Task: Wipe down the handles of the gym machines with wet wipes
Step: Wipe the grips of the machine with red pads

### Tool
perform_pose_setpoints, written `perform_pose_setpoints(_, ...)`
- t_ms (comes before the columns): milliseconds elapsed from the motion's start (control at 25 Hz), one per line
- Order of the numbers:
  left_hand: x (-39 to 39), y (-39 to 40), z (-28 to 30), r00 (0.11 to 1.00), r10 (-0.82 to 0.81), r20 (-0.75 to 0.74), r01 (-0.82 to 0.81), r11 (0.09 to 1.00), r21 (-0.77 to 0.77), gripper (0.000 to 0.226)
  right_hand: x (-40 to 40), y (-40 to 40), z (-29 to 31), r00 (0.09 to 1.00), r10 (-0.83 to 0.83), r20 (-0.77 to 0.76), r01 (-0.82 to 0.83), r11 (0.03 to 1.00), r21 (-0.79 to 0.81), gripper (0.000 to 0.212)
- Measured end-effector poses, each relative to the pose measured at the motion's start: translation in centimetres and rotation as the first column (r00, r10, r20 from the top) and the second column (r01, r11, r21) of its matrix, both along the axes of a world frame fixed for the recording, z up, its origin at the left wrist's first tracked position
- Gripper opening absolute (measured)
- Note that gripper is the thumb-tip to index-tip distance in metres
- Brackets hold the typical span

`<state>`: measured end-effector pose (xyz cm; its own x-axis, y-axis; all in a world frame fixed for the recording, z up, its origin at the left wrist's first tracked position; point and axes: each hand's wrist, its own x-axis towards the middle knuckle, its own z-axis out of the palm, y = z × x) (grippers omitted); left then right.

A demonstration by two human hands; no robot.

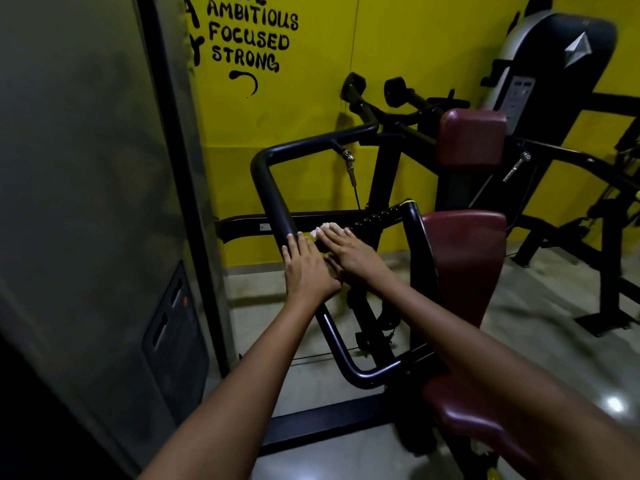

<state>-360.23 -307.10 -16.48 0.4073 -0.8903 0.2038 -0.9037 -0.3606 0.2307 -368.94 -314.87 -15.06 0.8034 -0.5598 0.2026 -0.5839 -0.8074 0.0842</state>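
Two hands: both are seen on one machine, so the wiping is judged to be under way on this frame only.
Grey panel [86,202]: a dull, flat upright sheet with a black edge strip is seen at far left; nothing on it is being wiped.
Yellow painted wall [294,126]: matt, lettered in black; no part of the task is concerned with it.
Black bent-tube machine handle [273,199]: a smooth, glossy round tube, curved at its corners, is seen running down under the hands; whether its upper run has been wiped cannot be told.
Left hand [306,268]: it is laid on the tube with fingers straight and close together, apparently steadying the bar; nothing is seen pinched in it.
White crumpled wet wipe [323,228]: soft and bunched, it is seen at the right hand's fingertips, against the tube, just beside a yellow band on the bar.
Right hand [349,252]: it is laid flat, fingers extended and pressed onto the wipe, touching the left hand's side.
Black ribbed rubber grip [381,216]: a knurled sleeve is seen just beyond the wipe; it is judged still to be done.
Maroon padded vinyl seat and backrest [464,244]: rounded, slightly shiny cushions.
Far black handles with round end caps [374,90]: well apart from the hands, judged untouched as yet.
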Motion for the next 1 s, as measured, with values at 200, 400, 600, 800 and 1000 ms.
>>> perform_pose_setpoints(200,0.3,-0.3,0.2,0.997,-0.043,0.059,0.039,0.997,0.070,0.105,-2.3,-1.7,1.2,0.984,-0.170,0.054,0.174,0.982,-0.073,0.050)
perform_pose_setpoints(400,0.7,-0.7,1.3,0.998,-0.058,0.017,0.055,0.988,0.143,0.104,-2.0,-1.0,1.4,0.999,0.047,-0.002,-0.047,0.999,-0.012,0.050)
perform_pose_setpoints(600,0.6,-1.0,1.5,0.999,-0.037,0.036,0.031,0.987,0.156,0.103,-2.2,-2.3,2.3,0.975,-0.208,0.075,0.212,0.976,-0.044,0.051)
perform_pose_setpoints(800,0.4,-1.3,1.3,0.987,-0.059,0.147,0.037,0.988,0.148,0.099,-1.9,-0.5,0.2,0.978,-0.198,0.058,0.202,0.977,-0.073,0.059)
perform_pose_setpoints(1000,0.3,-2.4,0.9,0.976,-0.130,0.177,0.108,0.986,0.129,0.101,-0.3,-1.7,2.1,0.832,-0.517,0.203,0.498,0.856,0.140,0.063)
